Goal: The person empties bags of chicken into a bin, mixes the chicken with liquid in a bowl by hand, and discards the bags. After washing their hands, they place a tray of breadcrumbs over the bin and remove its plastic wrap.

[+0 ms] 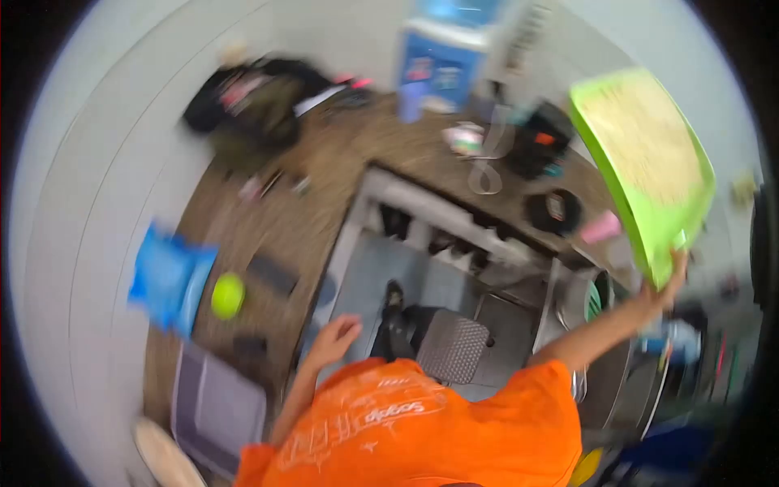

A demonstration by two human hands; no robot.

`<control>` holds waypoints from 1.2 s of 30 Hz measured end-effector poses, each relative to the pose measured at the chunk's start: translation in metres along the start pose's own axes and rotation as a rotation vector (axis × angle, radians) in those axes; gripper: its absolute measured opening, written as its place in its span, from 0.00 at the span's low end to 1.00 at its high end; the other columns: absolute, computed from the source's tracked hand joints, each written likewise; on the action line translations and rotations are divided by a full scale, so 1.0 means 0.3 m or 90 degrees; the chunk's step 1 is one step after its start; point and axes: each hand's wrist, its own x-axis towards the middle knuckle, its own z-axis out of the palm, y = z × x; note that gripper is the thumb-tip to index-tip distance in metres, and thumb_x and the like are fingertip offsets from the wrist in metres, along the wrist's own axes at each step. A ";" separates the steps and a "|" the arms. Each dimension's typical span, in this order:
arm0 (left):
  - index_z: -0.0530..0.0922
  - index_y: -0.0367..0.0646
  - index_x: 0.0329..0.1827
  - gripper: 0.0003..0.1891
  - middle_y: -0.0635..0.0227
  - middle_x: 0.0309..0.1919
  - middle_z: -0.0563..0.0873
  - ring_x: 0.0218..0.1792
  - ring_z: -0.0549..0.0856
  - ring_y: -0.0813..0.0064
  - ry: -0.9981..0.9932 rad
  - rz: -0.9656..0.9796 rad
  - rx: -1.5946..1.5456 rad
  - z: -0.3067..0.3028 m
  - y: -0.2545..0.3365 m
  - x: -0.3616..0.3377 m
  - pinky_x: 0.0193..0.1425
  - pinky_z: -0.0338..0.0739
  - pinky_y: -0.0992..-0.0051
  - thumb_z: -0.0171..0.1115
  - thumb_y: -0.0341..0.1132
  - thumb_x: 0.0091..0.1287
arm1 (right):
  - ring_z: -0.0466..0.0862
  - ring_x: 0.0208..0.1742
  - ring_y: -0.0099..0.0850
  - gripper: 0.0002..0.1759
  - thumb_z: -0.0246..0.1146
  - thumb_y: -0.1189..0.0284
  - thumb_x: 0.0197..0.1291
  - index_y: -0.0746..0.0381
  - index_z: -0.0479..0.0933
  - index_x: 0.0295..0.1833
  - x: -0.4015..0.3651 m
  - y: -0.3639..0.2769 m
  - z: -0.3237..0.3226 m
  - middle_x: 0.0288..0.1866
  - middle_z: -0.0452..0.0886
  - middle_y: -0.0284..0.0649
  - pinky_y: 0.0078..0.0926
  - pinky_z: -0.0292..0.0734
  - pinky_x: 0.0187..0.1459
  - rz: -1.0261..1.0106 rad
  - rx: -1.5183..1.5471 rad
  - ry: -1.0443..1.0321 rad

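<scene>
Two bare hands reach out from an orange shirt (422, 430) in a blurred, wide-angle view looking down.

The right hand (664, 286) is stretched far out and up. Its fingers are closed on the lowest corner of a lime-green tray (641, 154). All of the tray stands above the fingers, tilted, with its pale hollow side facing the camera. Gripping one corner seems to be what lets it lean this way, since nothing else supports it. It touches no surface.

The left hand (337, 337) is held lower and nearer the body. It looks empty, with the fingers loosely bent, but the blur makes it impossible to tell whether they are open or closed. It hangs apart from everything, possibly just for balance.

Beyond the left fingers lies a wooden desk (284, 219). On it, well to their left, are a yellow-green ball (228, 295) and, just beside the ball, a blue packet (166, 280). To the right of the left fingers, between the two hands, stands a grey mesh chair (452, 345).
</scene>
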 end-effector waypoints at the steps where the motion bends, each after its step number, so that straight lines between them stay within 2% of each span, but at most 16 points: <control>1: 0.78 0.39 0.58 0.18 0.65 0.50 0.84 0.51 0.81 0.75 0.017 0.052 -0.013 -0.014 0.037 -0.073 0.58 0.75 0.72 0.60 0.43 0.73 | 0.78 0.57 0.41 0.23 0.59 0.71 0.61 0.68 0.75 0.61 -0.059 0.134 -0.093 0.57 0.77 0.48 0.38 0.74 0.59 0.178 0.211 -0.003; 2: 0.77 0.39 0.59 0.19 0.65 0.50 0.84 0.53 0.81 0.75 0.018 0.058 -0.046 -0.035 0.027 -0.151 0.58 0.75 0.72 0.59 0.43 0.74 | 0.77 0.56 0.40 0.21 0.58 0.70 0.62 0.69 0.76 0.59 -0.127 -0.090 -0.054 0.57 0.76 0.49 0.37 0.74 0.58 0.252 0.024 -0.054; 4: 0.75 0.40 0.61 0.19 0.63 0.52 0.83 0.55 0.80 0.75 0.001 0.065 -0.222 -0.082 0.085 -0.304 0.59 0.76 0.70 0.54 0.44 0.76 | 0.77 0.53 0.37 0.19 0.56 0.69 0.61 0.71 0.75 0.53 -0.223 -0.073 -0.083 0.53 0.76 0.49 0.32 0.74 0.52 0.610 0.348 -0.119; 5: 0.75 0.40 0.61 0.19 0.63 0.52 0.83 0.55 0.80 0.75 0.046 0.053 -0.242 -0.112 0.110 -0.377 0.59 0.76 0.70 0.54 0.44 0.76 | 0.77 0.52 0.37 0.23 0.57 0.69 0.59 0.71 0.74 0.58 -0.348 0.108 -0.131 0.53 0.76 0.49 0.31 0.74 0.51 0.587 0.365 -0.232; 7: 0.69 0.40 0.67 0.24 0.60 0.58 0.80 0.59 0.79 0.72 0.060 0.080 -0.331 -0.168 0.155 -0.489 0.60 0.76 0.67 0.50 0.48 0.78 | 0.79 0.49 0.38 0.34 0.57 0.68 0.53 0.74 0.69 0.66 -0.558 -0.260 -0.033 0.53 0.78 0.49 0.33 0.76 0.50 0.536 0.308 -0.288; 8: 0.69 0.40 0.67 0.24 0.60 0.58 0.80 0.59 0.79 0.72 0.082 0.083 -0.341 -0.164 0.168 -0.551 0.60 0.76 0.67 0.50 0.48 0.78 | 0.80 0.48 0.39 0.35 0.58 0.69 0.50 0.73 0.69 0.65 -0.633 -0.252 -0.029 0.52 0.79 0.49 0.34 0.77 0.50 0.748 0.527 -0.377; 10: 0.63 0.40 0.72 0.28 0.57 0.64 0.75 0.60 0.78 0.66 0.124 0.116 -0.535 -0.199 0.184 -0.631 0.59 0.77 0.64 0.48 0.51 0.77 | 0.81 0.48 0.39 0.33 0.59 0.70 0.48 0.70 0.71 0.63 -0.813 -0.374 0.003 0.50 0.78 0.46 0.34 0.80 0.48 0.827 0.559 -0.485; 12: 0.61 0.40 0.73 0.30 0.56 0.65 0.73 0.61 0.78 0.63 0.213 0.070 -0.461 -0.206 0.188 -0.672 0.60 0.77 0.63 0.49 0.52 0.77 | 0.81 0.48 0.38 0.34 0.58 0.72 0.45 0.70 0.69 0.63 -0.987 -0.423 0.053 0.50 0.78 0.47 0.33 0.80 0.48 0.873 0.618 -0.583; 13: 0.58 0.40 0.75 0.33 0.55 0.66 0.72 0.61 0.78 0.61 0.293 0.013 -0.389 -0.207 0.186 -0.685 0.60 0.77 0.62 0.50 0.52 0.76 | 0.80 0.57 0.43 0.39 0.58 0.72 0.47 0.72 0.64 0.69 -1.019 -0.509 0.080 0.60 0.76 0.51 0.37 0.77 0.59 0.818 0.734 -0.692; 15: 0.62 0.38 0.72 0.29 0.56 0.61 0.76 0.59 0.78 0.64 0.329 -0.026 -0.390 -0.202 0.137 -0.725 0.59 0.76 0.66 0.52 0.49 0.76 | 0.80 0.57 0.42 0.40 0.57 0.73 0.46 0.72 0.63 0.69 -1.062 -0.651 0.107 0.59 0.76 0.50 0.36 0.76 0.60 0.810 0.744 -0.770; 18: 0.70 0.36 0.61 0.20 0.62 0.45 0.82 0.48 0.79 0.77 0.588 0.012 -0.150 -0.172 0.067 -0.793 0.51 0.74 0.74 0.57 0.41 0.75 | 0.80 0.51 0.35 0.37 0.56 0.76 0.45 0.72 0.66 0.66 -1.133 -0.744 0.184 0.55 0.77 0.46 0.26 0.77 0.52 0.799 0.784 -0.874; 26: 0.74 0.37 0.55 0.15 0.65 0.39 0.82 0.42 0.79 0.77 0.772 -0.218 -0.077 -0.134 -0.055 -1.088 0.47 0.75 0.74 0.58 0.39 0.74 | 0.78 0.52 0.29 0.37 0.56 0.82 0.47 0.68 0.67 0.69 -1.413 -1.077 0.449 0.56 0.77 0.40 0.25 0.75 0.54 0.728 0.843 -1.272; 28: 0.75 0.34 0.54 0.16 0.58 0.32 0.83 0.34 0.82 0.70 0.944 -0.223 -0.065 -0.083 -0.089 -1.111 0.41 0.77 0.72 0.58 0.38 0.72 | 0.78 0.52 0.28 0.35 0.56 0.83 0.49 0.68 0.67 0.68 -1.505 -1.175 0.489 0.55 0.77 0.39 0.25 0.75 0.53 0.697 0.853 -1.361; 31: 0.77 0.33 0.55 0.17 0.58 0.35 0.85 0.35 0.83 0.72 1.034 -0.270 -0.144 -0.023 -0.145 -1.145 0.43 0.77 0.73 0.58 0.37 0.72 | 0.79 0.47 0.24 0.25 0.56 0.83 0.52 0.67 0.73 0.59 -1.636 -1.296 0.522 0.49 0.79 0.36 0.23 0.76 0.50 0.664 0.897 -1.508; 33: 0.80 0.31 0.53 0.16 0.61 0.36 0.86 0.36 0.82 0.75 1.083 -0.342 0.009 0.030 -0.235 -1.166 0.44 0.77 0.75 0.58 0.36 0.71 | 0.78 0.42 0.21 0.14 0.57 0.82 0.53 0.64 0.74 0.48 -1.705 -1.342 0.533 0.42 0.79 0.32 0.21 0.76 0.45 0.558 0.965 -1.576; 36: 0.81 0.32 0.53 0.15 0.65 0.34 0.87 0.36 0.82 0.80 1.141 -0.318 -0.197 0.100 -0.300 -1.182 0.43 0.76 0.78 0.57 0.36 0.73 | 0.76 0.36 0.18 0.07 0.57 0.82 0.55 0.62 0.72 0.39 -1.692 -1.407 0.494 0.36 0.77 0.29 0.19 0.73 0.40 0.546 0.897 -1.598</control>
